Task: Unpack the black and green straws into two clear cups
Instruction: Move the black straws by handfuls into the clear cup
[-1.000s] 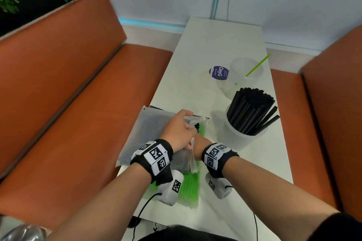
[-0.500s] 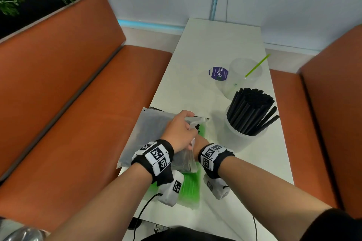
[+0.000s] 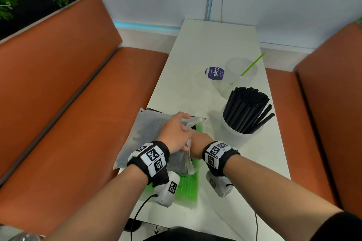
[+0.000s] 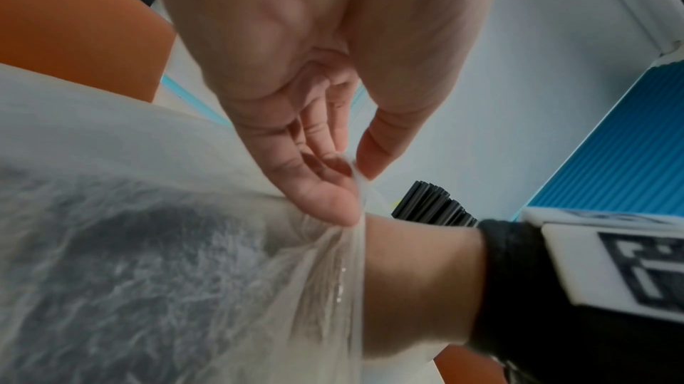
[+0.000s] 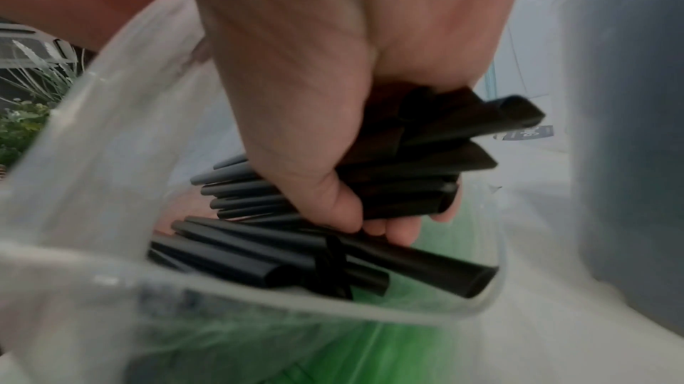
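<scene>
Black straws look light, stiff & smooth, so a loose bunch will prob fan out or slip; best taken round the middle of the bundle w/ a full wrap, which is about what the right hand has: fingers & thumb curled tight round a fistful inside the mouth of the clear plastic bag. More black straws lie loose under that fist, some crossed, so pulling out may snag a few. The bag is thin, soft, crinkly film w/ no stiffness of its own; it needs holding at the rim or it'll drag along. The left hand does that, thumb & fingertips pinching a bit of the film at the opening. The bag sits at the near left of the white table, partly on top of a flat pack of green straws, bright green, in its own wrapper, not yet unpacked as far as I can tell. To the right, near cup is frosted-clear & already packed w/ black straws standing up, ends splayed. Farther off, second clear cup holds one green straw leaning right; a purple round sticker lies just left of it. Cups look light & tippy, so feed straws in gently.
</scene>
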Available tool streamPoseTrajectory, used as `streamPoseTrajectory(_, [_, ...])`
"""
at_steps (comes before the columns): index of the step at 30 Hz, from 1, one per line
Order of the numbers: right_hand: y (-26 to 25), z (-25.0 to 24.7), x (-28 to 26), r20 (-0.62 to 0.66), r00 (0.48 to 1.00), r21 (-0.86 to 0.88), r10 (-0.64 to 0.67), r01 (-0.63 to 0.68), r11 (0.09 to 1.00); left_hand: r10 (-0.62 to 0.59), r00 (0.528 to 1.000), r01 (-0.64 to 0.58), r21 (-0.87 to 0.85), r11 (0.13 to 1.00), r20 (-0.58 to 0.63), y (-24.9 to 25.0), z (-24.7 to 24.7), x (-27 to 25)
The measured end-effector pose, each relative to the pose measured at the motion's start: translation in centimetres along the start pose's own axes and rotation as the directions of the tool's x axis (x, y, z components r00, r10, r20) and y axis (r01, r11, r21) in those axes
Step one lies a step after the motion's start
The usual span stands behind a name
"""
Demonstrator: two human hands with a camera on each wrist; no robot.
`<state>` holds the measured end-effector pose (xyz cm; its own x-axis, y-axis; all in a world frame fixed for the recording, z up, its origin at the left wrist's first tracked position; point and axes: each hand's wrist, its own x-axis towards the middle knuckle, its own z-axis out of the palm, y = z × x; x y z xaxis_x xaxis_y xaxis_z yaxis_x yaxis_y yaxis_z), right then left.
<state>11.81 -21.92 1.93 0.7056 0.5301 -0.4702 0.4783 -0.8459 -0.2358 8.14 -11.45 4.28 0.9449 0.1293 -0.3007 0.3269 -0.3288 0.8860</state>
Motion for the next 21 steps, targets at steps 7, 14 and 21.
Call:
streamPoseTrajectory(7, [1.7, 0.3, 0.0, -0.051, 0.998, -0.098, 0.03, -0.035, 0.995, -0.006, 1.0, 0.006, -0.013, 1.0, -0.002, 0.2, 0.3, 0.3])
streamPoseTrajectory(14, [4.0, 0.5, -1.0, -0.067, 0.998, -0.168, -0.004, -0.007, 0.986, -0.007, 1.0, 0.007, -0.001, 1.0, -0.006, -0.2, 0.5, 0.7])
streamPoseTrajectory(21, [7.8, 1.1, -3.5, -0.079, 0.996, -0.056, 0.03, -0.034, 0.998, -0.014, 1.0, 0.014, 0.006, 1.0, -0.026, -0.1, 1.0, 1.0])
